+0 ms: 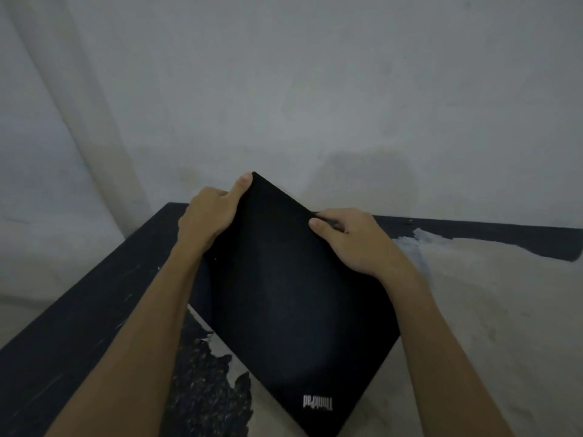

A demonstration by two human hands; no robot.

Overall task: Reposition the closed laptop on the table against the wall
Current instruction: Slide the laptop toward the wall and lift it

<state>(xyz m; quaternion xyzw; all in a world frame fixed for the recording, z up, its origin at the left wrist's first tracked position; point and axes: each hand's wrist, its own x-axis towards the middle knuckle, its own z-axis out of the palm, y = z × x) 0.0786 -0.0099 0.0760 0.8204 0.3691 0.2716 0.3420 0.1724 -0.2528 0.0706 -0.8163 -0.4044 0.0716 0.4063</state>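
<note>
Head: matte black rectangular laptop (290, 298)

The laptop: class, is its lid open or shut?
Shut. The laptop shows only its plain black lid and logo; no screen or keys. Left hand and right hand hold its far edges.

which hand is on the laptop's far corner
The left hand: its finger reaches the laptop corner nearest the wall. The right hand grips the right edge, lower.

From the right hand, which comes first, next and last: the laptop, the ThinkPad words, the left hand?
1. Laptop: the right hand grips its far right edge.
2. Left hand: across the far corner, leftward.
3. ThinkPad words: at the near corner.
</note>
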